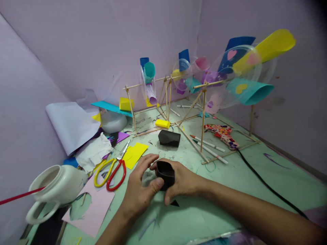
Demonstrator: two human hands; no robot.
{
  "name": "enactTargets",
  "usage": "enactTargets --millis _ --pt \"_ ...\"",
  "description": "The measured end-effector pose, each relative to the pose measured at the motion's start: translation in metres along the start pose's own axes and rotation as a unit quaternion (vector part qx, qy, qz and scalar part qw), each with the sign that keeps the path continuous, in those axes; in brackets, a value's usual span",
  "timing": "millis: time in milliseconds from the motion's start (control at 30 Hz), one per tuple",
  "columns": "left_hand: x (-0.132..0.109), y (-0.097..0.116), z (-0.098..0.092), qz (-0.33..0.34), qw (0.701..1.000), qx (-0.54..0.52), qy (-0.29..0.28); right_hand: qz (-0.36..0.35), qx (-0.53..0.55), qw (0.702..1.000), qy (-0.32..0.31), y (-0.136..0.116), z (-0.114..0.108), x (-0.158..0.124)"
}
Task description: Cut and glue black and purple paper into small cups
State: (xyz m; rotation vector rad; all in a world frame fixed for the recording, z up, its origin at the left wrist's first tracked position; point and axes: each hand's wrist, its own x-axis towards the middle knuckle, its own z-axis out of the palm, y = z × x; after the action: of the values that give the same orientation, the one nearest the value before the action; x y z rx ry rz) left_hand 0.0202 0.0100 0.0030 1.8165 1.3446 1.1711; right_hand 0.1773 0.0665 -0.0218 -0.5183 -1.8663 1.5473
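Right hand (182, 177) clamps the black tube (168, 177), nearer us than the black roll (169, 138) | left hand (140, 185) curves beside it, fingers apart, thumb touching | light pressure should prevent creases!

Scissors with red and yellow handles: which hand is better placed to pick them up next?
Probably the left hand: the scissors lie just beyond its outer side, while the right hand is farther off and curled around a black tube.
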Motion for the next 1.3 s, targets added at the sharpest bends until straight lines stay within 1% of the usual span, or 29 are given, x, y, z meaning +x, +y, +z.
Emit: enactTargets --millis 67,100,167,233,300,400,500,567,633,700,767,833,900,1000,1067,1133,1300 --pt "-0.004 0.002 0.009 0.005 0.996 0.071 0.056 -0.006 -0.095 0.993 0.066 0.004 0.004 -0.001" --pt "-0.005 0.004 0.013 0.007 0.992 0.099 0.075 -0.013 -0.132 0.987 0.087 0.006 0.006 -0.001" --pt "-0.006 0.006 0.017 0.006 0.987 0.131 0.095 -0.026 -0.176 0.979 0.1 0.006 0.008 -0.001" --pt "-0.004 0.009 0.018 0.004 0.985 0.141 0.098 -0.032 -0.188 0.977 0.092 0.002 0.006 -0.002" --pt "-0.002 0.011 0.014 0.008 0.987 0.135 0.086 -0.05 -0.173 0.981 0.071 -0.003 0.001 -0.003" --pt "0.0 0.01 0.007 0.029 0.993 0.103 0.059 -0.087 -0.123 0.988 0.031 -0.006 -0.01 -0.003" --pt "0.0 0.007 0.003 0.053 0.994 0.087 0.043 -0.086 -0.076 0.993 0.021 -0.002 -0.014 -0.003" --pt "0.0 0.004 0.001 0.044 0.993 0.096 0.043 -0.087 -0.052 0.995 0.013 0.001 -0.011 -0.003" --pt "0.001 0.004 -0.001 0.016 0.993 0.102 0.054 -0.09 -0.038 0.995 0.008 0.004 -0.007 -0.003" --pt "0.001 0.004 -0.004 0.005 0.993 0.097 0.068 -0.089 -0.035 0.995 0.032 0.004 -0.005 -0.003" --pt "0.0 0.005 -0.005 0.031 0.992 0.087 0.085 -0.089 -0.04 0.994 0.056 0.005 -0.005 -0.002" --pt "0.0 0.005 -0.006 0.079 0.988 0.087 0.104 -0.113 -0.063 0.989 0.072 0.004 -0.006 -0.002" --pt "-0.001 0.004 -0.005 0.119 0.979 0.101 0.13 -0.155 -0.116 0.976 0.098 0.003 -0.008 -0.001" --pt "-0.002 0.001 -0.004 0.15 0.97 0.114 0.151 -0.213 -0.189 0.948 0.14 0.001 -0.01 -0.001" --pt "-0.002 0.0 -0.004 0.173 0.968 0.111 0.143 -0.252 -0.195 0.937 0.14 0.001 -0.01 -0.002" --pt "-0.003 0.0 -0.004 0.198 0.966 0.114 0.123 -0.286 -0.188 0.93 0.133 0.002 -0.009 -0.004" --pt "-0.002 0.001 -0.008 0.254 0.953 0.154 0.059 -0.314 -0.197 0.921 0.121 0.004 -0.011 -0.009"
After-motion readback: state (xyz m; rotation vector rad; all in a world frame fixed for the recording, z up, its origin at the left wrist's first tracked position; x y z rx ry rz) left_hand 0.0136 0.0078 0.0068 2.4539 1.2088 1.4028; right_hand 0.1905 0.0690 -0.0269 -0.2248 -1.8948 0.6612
